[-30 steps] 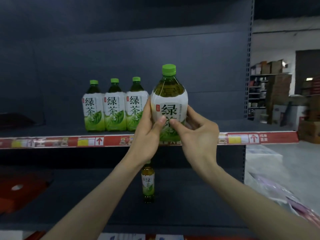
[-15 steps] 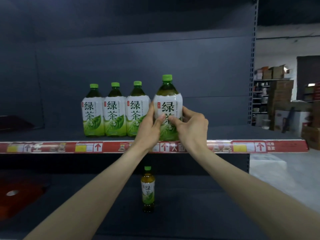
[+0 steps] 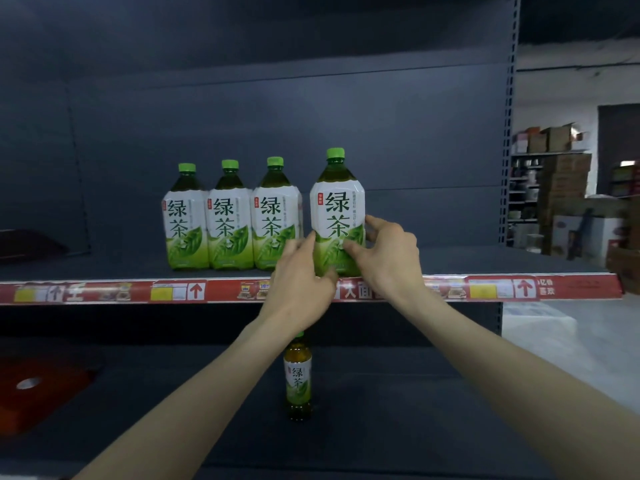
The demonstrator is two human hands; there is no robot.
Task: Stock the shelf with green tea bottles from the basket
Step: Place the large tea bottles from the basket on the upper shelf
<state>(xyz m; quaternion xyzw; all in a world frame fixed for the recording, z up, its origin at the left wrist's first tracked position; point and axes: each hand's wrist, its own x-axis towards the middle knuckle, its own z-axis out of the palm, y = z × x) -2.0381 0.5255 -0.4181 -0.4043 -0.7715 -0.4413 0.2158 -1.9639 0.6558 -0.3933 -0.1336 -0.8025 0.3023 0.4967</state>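
One bottle (image 3: 337, 209) at shelf (image 3: 485, 263) edge between left hand (image 3: 300, 273), right hand (image 3: 389, 258).

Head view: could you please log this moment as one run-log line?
step: placing | object: green tea bottle | grip: left hand, right hand | spot: shelf, right of three bottles

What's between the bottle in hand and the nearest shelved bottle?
Head view: only a narrow gap separates the held bottle from the third shelved bottle; the left hand covers its lower part.
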